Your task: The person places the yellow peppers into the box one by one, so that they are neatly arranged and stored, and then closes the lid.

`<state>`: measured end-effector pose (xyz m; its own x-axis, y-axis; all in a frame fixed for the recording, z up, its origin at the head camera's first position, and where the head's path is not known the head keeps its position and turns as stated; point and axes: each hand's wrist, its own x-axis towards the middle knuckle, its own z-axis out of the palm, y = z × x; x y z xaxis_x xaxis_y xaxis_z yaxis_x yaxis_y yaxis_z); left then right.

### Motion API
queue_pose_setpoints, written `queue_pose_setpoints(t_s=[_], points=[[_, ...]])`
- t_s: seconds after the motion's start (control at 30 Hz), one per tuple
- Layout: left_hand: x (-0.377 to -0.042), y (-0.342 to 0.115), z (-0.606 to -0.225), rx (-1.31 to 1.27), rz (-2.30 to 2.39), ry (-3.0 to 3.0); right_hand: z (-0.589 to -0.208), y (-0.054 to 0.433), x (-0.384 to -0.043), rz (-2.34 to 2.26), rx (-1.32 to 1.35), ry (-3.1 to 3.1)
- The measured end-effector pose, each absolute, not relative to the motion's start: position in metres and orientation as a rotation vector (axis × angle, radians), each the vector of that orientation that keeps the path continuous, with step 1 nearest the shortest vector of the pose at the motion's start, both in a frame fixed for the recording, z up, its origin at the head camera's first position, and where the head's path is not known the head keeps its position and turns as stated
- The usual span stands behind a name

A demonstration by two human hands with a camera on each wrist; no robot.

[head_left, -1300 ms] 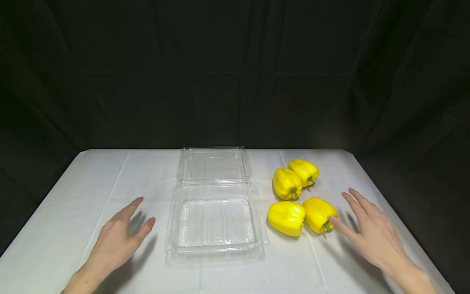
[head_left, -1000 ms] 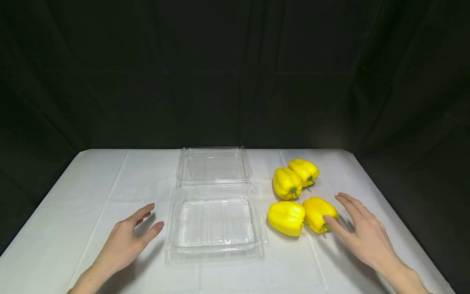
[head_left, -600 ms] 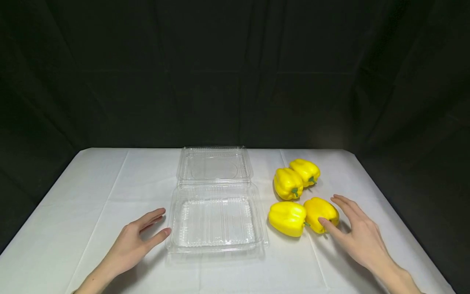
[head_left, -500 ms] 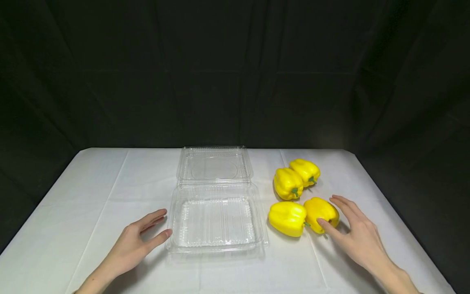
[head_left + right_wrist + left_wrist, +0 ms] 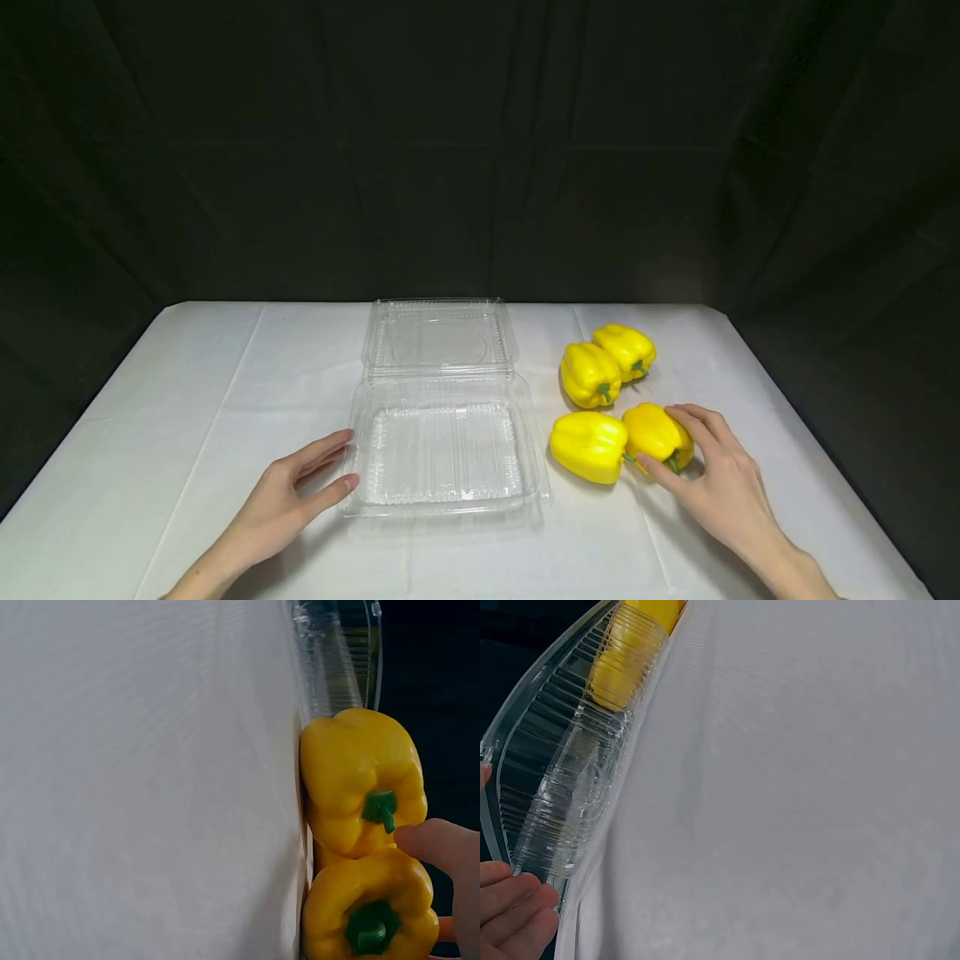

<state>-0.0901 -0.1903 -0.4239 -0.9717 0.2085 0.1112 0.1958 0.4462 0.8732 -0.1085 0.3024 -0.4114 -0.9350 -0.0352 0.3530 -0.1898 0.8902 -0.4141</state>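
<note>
- While the two hands lie well apart, one toward each side of the scene, the right hand (image 5: 720, 487) spans the near-right pepper (image 5: 652, 429), its thumb at the near left side and its fingers at the right; I cannot tell whether they clamp it.
- The left hand (image 5: 277, 504) is at the left edge of the clear plastic container (image 5: 442, 458), its fingers loosely extended and the thumb apart from them. Fingertips and thumb tip reach the rim; I cannot tell how firmly they touch, if at all.
- Spread open in the middle of the scene, left of the peppers, the container has its lid (image 5: 438, 343) on the far side and its deeper part near.
- Just left of the near-right pepper lies the near-left pepper (image 5: 588, 447), between that one and the container, with its green stem (image 5: 628, 457) pointing right.
- Farther back are the far-left pepper (image 5: 590, 375) and, behind it to the right, the far-right pepper (image 5: 625, 350); they lie close together, stems toward the near side.
- All four peppers are yellow and rest on the white cloth (image 5: 450, 571), to the right of the container.
- Beyond the far edge of the cloth hangs a black curtain (image 5: 480, 167).
</note>
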Motion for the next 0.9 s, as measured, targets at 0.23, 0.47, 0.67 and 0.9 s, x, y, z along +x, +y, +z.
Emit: queue_pose_setpoints(t_s=[0.23,0.47,0.67,0.9], points=[[-0.0906,-0.19,-0.4261,0.394,1.671,2.615,-0.4128,0.3004,-0.1079,0.662,0.132,-2.715],[-0.0884,-0.1892,-0.4261,0.363,1.671,2.612,-0.4125,0.299,-0.1076,0.665,0.113,-2.727],[-0.0877,-0.1891,-0.4262,0.363,1.674,2.6,-0.4132,0.2992,-0.107,0.664,0.077,-2.722],[-0.0894,-0.1892,-0.4269,0.386,1.684,2.572,-0.4126,0.3001,-0.1063,0.674,0.026,-2.702]])
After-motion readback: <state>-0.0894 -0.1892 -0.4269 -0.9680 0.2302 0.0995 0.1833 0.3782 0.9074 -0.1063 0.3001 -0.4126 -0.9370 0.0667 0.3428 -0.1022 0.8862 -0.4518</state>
